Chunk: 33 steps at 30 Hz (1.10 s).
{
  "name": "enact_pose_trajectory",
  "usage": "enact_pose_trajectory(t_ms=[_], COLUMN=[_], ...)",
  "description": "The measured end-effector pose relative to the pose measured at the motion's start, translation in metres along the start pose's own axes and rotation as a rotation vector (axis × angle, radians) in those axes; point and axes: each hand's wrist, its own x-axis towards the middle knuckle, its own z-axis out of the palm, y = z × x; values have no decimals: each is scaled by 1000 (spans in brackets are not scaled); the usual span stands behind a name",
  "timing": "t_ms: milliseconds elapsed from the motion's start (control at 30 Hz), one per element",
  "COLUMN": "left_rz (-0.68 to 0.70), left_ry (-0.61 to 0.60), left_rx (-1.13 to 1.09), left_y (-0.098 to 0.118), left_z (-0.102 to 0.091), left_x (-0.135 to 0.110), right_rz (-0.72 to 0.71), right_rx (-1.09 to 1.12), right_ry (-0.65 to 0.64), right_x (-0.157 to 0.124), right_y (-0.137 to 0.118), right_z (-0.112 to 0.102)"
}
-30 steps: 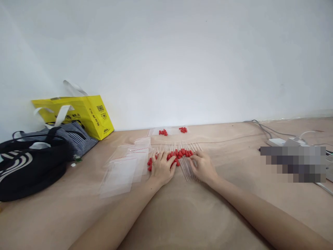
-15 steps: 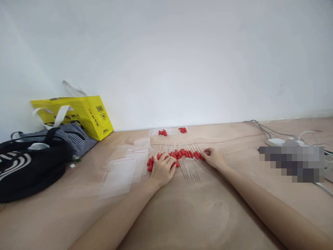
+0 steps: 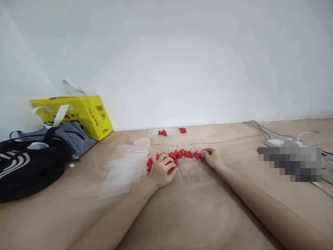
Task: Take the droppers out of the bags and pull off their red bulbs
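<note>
A row of glass droppers with red rubber bulbs (image 3: 182,152) lies in the middle of the wooden table, thin clear tubes (image 3: 191,170) pointing both toward and away from me. My left hand (image 3: 163,170) rests over the left end of the row. Its fingers are curled down around a red bulb, part of which shows between thumb and forefinger. At the right end, my right hand (image 3: 213,158) pinches a dropper by its red end, and a thin tube slants up and away from the fingertips.
Clear zip bags (image 3: 121,173) lie in an overlapping pile left of the droppers. Farther back, a filled clear bag (image 3: 170,131) holds more red-bulbed droppers. A yellow bag (image 3: 100,118), striped bag (image 3: 80,139) and black bag (image 3: 49,166) stand left. Cables and a white adapter (image 3: 275,142) lie right.
My right hand has shifted slightly right, and a dropper tube now slants from its fingertips. The left hand's thumb and forefinger have shifted slightly over the bulbs.
</note>
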Motion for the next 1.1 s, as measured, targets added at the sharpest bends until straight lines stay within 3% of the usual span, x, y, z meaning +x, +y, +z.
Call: enact_pose_trajectory(t_ms=[233,367,533,733,967,1100], left_rz=[65,68,43,-14,-69,-34], left_ry=[20,38,34,31,5,24], left_rx=[-26,0,16,-28,-104,-144], left_y=[3,4,5,13,30,35], left_z=[-7,-7,-7,-4,-4,-4], left_x=[-7,-10,-9,-7,-5,-6], right_rz=[-65,-66,13,-288,-409,-392], right_rx=[7,21,348,561,620,701], right_ry=[-11,-78,-177,-185,-239,-273], right_x=[-33,-43,-44,-54,-75,-78], right_y=[-8,-11,-11,-31,-55,-59], right_z=[-18,-17,-7,-1,1,3])
